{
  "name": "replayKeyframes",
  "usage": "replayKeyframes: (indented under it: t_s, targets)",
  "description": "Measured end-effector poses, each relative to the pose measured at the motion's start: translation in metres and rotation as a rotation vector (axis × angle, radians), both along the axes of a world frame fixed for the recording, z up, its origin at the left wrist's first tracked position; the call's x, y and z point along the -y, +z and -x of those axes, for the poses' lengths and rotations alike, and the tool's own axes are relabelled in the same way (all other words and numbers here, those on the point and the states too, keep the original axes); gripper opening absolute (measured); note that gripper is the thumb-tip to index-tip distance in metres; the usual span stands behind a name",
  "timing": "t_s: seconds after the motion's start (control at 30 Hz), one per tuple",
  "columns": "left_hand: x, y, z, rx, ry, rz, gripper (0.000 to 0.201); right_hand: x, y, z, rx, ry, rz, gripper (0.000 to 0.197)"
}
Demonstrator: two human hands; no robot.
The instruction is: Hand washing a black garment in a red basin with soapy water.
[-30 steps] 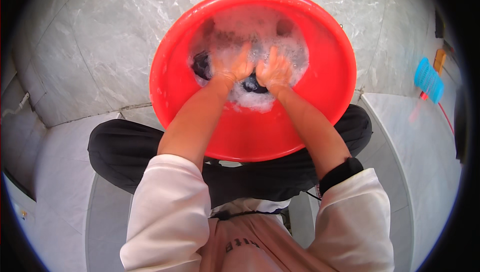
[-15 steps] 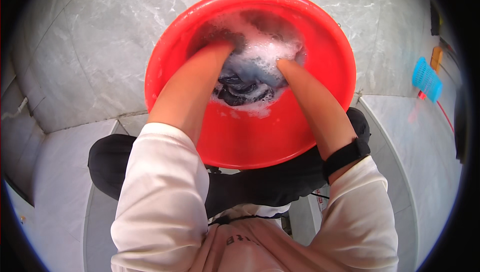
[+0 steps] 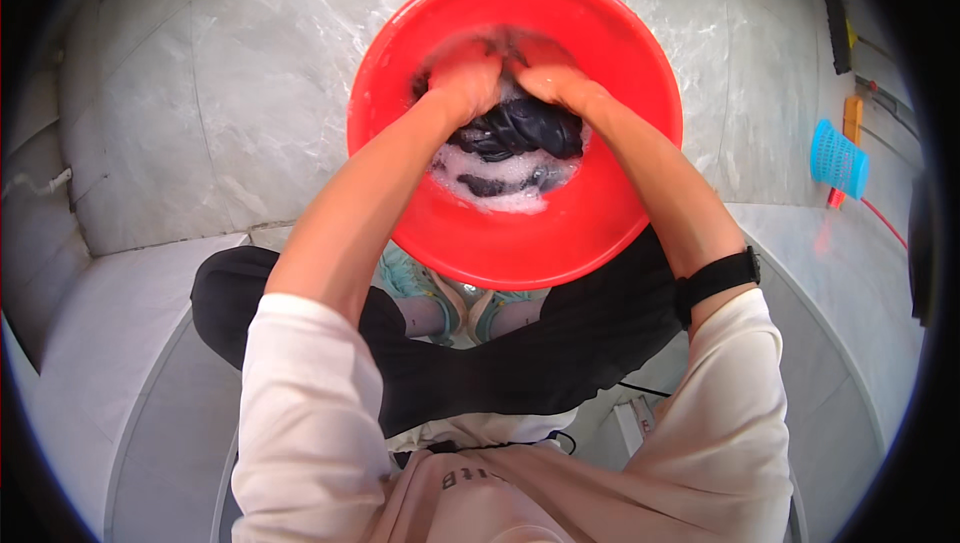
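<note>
A round red basin (image 3: 510, 253) holds soapy water and a dark, wet piece of clothing (image 3: 525, 130), bunched up and partly out of the suds. Near the basin's far side, my left hand (image 3: 468, 75) is closed on the cloth, its fingers blurred and partly sunk in foam. Close beside it, my right hand (image 3: 548, 71) is curled over the same cloth with the thumb side toward the left hand. The fingertips of both hands are hidden in the cloth and water. White foam (image 3: 500, 188) floats on the near side of the clothing.
Grey marbled tiles (image 3: 260, 123) surround the basin. My black-trousered legs and light green shoes (image 3: 410, 278) are just below its near rim. On the right, a light blue plastic basket (image 3: 838, 159) hangs by an orange-brown block (image 3: 852, 119) and a dark brush-like tool (image 3: 838, 28).
Both hands have come closer together and moved toward the basin's far side, rising partly out of the suds. The dark clothing has bunched up between them. The view has shifted, showing my shoes.
</note>
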State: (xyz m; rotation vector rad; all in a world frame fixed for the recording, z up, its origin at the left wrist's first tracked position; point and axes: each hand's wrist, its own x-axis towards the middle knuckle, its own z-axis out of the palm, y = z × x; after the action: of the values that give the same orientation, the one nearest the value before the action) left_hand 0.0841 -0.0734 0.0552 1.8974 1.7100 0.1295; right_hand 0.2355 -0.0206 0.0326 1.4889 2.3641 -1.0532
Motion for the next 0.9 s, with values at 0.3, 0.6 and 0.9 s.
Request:
replayKeyframes:
  t_s: [0.3,0.6,0.9]
  targets:
    - [0.022,0.136,0.04,-0.436,-0.599,-0.263,0.021,-0.015,0.004,0.02,0.036,0.018,0.2,0.045]
    - [0.04,0.115,0.081,-0.099,-0.258,-0.474,0.026,-0.018,0.009,0.015,-0.079,-0.164,0.582,0.045]
    - [0.029,0.12,0.07,-0.072,-0.182,-0.461,0.01,-0.032,0.008,-0.009,-0.084,-0.21,1.116,0.047]
